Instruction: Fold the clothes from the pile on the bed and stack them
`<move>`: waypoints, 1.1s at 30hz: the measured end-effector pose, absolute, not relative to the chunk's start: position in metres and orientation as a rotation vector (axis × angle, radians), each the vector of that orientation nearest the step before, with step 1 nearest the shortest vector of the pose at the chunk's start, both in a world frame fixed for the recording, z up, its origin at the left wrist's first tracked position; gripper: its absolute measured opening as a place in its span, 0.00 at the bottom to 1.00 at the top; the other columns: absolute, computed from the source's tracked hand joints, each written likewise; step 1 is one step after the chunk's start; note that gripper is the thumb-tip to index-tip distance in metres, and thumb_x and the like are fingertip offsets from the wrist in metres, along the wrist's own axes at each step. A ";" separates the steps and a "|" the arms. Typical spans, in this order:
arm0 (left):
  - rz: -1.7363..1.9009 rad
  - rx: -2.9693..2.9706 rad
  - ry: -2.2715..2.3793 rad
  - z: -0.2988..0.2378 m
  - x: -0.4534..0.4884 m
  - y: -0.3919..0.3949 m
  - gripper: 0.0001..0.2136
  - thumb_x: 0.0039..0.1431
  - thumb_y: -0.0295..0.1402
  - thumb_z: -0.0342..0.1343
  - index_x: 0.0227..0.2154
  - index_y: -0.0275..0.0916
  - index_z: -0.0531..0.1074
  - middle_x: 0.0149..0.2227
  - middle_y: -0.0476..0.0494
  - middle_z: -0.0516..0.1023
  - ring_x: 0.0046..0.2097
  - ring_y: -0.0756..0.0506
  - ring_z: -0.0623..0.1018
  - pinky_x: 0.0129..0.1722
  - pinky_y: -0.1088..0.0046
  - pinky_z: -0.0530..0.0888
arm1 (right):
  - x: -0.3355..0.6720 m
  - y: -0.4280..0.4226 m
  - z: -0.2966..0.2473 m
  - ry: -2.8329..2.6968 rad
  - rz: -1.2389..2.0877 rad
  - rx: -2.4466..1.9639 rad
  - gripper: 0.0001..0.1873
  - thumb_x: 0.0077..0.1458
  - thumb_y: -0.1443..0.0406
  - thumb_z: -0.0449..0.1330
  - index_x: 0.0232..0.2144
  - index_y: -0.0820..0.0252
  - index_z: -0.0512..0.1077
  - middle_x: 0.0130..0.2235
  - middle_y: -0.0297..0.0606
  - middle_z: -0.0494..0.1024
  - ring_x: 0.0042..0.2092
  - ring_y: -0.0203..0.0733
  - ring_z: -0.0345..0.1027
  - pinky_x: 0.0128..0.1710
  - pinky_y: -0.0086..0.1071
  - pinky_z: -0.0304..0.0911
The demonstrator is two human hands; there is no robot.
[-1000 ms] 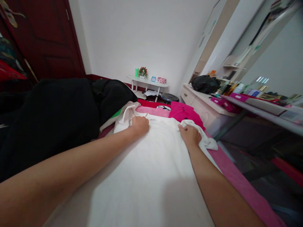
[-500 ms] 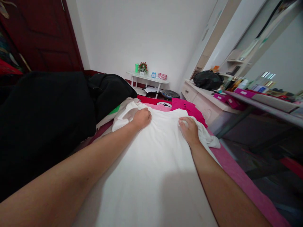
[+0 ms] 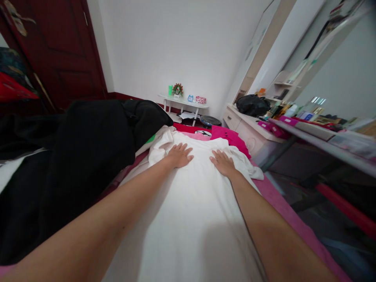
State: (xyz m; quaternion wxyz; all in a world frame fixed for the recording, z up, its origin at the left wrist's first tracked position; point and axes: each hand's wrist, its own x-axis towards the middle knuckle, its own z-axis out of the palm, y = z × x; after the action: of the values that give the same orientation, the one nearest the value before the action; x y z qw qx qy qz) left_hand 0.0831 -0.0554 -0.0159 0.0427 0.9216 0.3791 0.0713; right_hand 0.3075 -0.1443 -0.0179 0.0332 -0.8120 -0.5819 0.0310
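A white shirt lies spread out lengthwise on the bed, its neckline at the far end and its sleeves to either side. Flat on its upper left part rests my left hand, fingers spread. My right hand lies on the upper right part, also with fingers stretched out. Neither hand grips the cloth. Soft creases run down the fabric, and a shadow falls across its near part.
Black clothing is heaped along the left. Beyond the shirt lies a bright pink cloth. A small white table stands by the wall. A cluttered desk and a pale cabinet line the right side.
Both hands have opened from curled fingers to flat, spread ones on the shirt. The right hand has shifted slightly left. The view has tilted a little.
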 end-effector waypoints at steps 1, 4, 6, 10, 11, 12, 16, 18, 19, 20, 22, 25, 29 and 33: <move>0.205 2.817 1.158 -0.015 0.079 -0.061 0.29 0.64 0.50 0.33 0.63 0.43 0.52 0.66 0.40 0.49 0.66 0.36 0.50 0.61 0.53 0.50 | 0.304 -0.149 -0.016 -1.774 0.123 -2.512 0.33 0.61 0.47 0.36 0.64 0.50 0.47 0.68 0.36 0.40 0.67 0.52 0.32 0.61 0.59 0.35; 0.190 2.824 1.142 -0.014 0.063 -0.077 0.29 0.64 0.50 0.33 0.63 0.43 0.52 0.67 0.40 0.48 0.66 0.37 0.49 0.61 0.54 0.50 | 0.297 -0.168 -0.013 -1.767 0.176 -2.523 0.33 0.60 0.47 0.35 0.65 0.48 0.46 0.68 0.36 0.39 0.67 0.53 0.31 0.61 0.59 0.35; 0.195 2.835 1.125 -0.015 0.051 -0.087 0.28 0.64 0.50 0.33 0.63 0.43 0.53 0.67 0.41 0.48 0.66 0.38 0.49 0.61 0.55 0.50 | 0.293 -0.185 -0.012 -1.789 0.183 -2.518 0.33 0.61 0.47 0.36 0.65 0.48 0.45 0.68 0.36 0.39 0.67 0.53 0.31 0.61 0.59 0.35; 0.245 2.863 1.098 -0.020 0.026 -0.109 0.27 0.65 0.49 0.33 0.63 0.43 0.53 0.67 0.42 0.47 0.66 0.39 0.49 0.61 0.55 0.49 | 0.288 -0.221 -0.012 -1.836 0.154 -2.498 0.32 0.61 0.47 0.36 0.65 0.48 0.45 0.68 0.36 0.40 0.67 0.52 0.31 0.61 0.58 0.36; 0.256 2.869 1.094 -0.021 0.019 -0.115 0.27 0.65 0.49 0.33 0.63 0.44 0.53 0.67 0.42 0.47 0.66 0.39 0.48 0.61 0.55 0.49 | 0.286 -0.230 -0.012 -1.842 0.150 -2.494 0.33 0.61 0.47 0.36 0.65 0.48 0.45 0.68 0.36 0.40 0.67 0.52 0.31 0.61 0.57 0.36; 0.266 2.875 1.091 -0.022 0.011 -0.121 0.27 0.65 0.49 0.33 0.63 0.43 0.53 0.67 0.41 0.47 0.66 0.38 0.48 0.61 0.55 0.50 | 0.284 -0.239 -0.011 -1.846 0.150 -2.492 0.33 0.61 0.47 0.36 0.65 0.49 0.45 0.68 0.36 0.40 0.67 0.51 0.31 0.62 0.56 0.36; 0.287 2.925 1.042 -0.022 -0.021 -0.150 0.27 0.65 0.49 0.34 0.62 0.42 0.54 0.66 0.39 0.48 0.66 0.38 0.50 0.62 0.57 0.49 | 0.273 -0.275 -0.008 -1.862 0.155 -2.501 0.32 0.61 0.47 0.36 0.65 0.49 0.45 0.68 0.37 0.40 0.67 0.51 0.32 0.62 0.54 0.36; 0.285 2.965 0.981 -0.021 -0.039 -0.163 0.27 0.65 0.48 0.34 0.63 0.42 0.54 0.66 0.38 0.48 0.66 0.39 0.49 0.62 0.58 0.47 | 0.266 -0.296 -0.005 -1.891 0.178 -2.500 0.33 0.61 0.46 0.36 0.65 0.48 0.44 0.68 0.36 0.40 0.67 0.51 0.32 0.62 0.54 0.37; 0.270 2.978 0.952 -0.020 -0.048 -0.168 0.27 0.65 0.49 0.34 0.63 0.41 0.53 0.67 0.38 0.47 0.66 0.39 0.48 0.62 0.59 0.46 | 0.263 -0.308 -0.004 -1.909 0.193 -2.494 0.33 0.61 0.46 0.37 0.65 0.47 0.44 0.68 0.36 0.39 0.67 0.51 0.31 0.62 0.54 0.37; 0.246 2.982 0.927 -0.020 -0.056 -0.173 0.28 0.65 0.49 0.34 0.63 0.41 0.52 0.67 0.38 0.46 0.67 0.40 0.47 0.62 0.60 0.46 | 0.260 -0.319 -0.002 -1.927 0.210 -2.485 0.34 0.60 0.45 0.37 0.65 0.47 0.44 0.68 0.36 0.39 0.67 0.51 0.31 0.62 0.54 0.37; 0.187 2.968 0.896 -0.020 -0.073 -0.183 0.28 0.65 0.49 0.33 0.64 0.42 0.50 0.67 0.39 0.44 0.67 0.40 0.45 0.62 0.60 0.47 | 0.255 -0.344 0.002 -1.956 0.237 -2.464 0.34 0.60 0.45 0.37 0.65 0.46 0.43 0.68 0.36 0.38 0.67 0.50 0.30 0.63 0.54 0.36; 0.149 2.935 0.893 -0.018 -0.096 -0.199 0.28 0.65 0.50 0.33 0.64 0.45 0.49 0.67 0.39 0.43 0.67 0.40 0.45 0.62 0.58 0.48 | 0.251 -0.383 0.006 -1.992 0.280 -2.405 0.33 0.60 0.45 0.39 0.64 0.45 0.45 0.68 0.35 0.39 0.67 0.50 0.31 0.63 0.54 0.37; 0.134 2.935 0.862 -0.011 -0.128 -0.226 0.28 0.65 0.50 0.34 0.64 0.45 0.49 0.67 0.40 0.42 0.67 0.39 0.45 0.63 0.57 0.48 | 0.252 -0.437 0.011 -2.027 0.285 -2.246 0.33 0.58 0.46 0.45 0.63 0.46 0.52 0.67 0.35 0.44 0.67 0.48 0.35 0.64 0.49 0.41; 0.031 2.909 0.743 0.002 -0.165 -0.252 0.31 0.63 0.52 0.38 0.65 0.41 0.47 0.67 0.39 0.40 0.67 0.40 0.44 0.63 0.58 0.48 | 0.258 -0.490 0.016 -1.927 0.388 -2.140 0.32 0.55 0.49 0.52 0.60 0.47 0.59 0.65 0.34 0.51 0.66 0.45 0.43 0.64 0.43 0.42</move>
State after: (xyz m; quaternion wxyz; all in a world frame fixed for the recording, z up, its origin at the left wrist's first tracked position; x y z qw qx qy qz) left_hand -0.1645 -0.2520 0.0021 0.0694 0.9665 0.2467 0.0101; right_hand 0.2579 -0.4903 0.0164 0.1177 -0.7312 -0.6587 0.1327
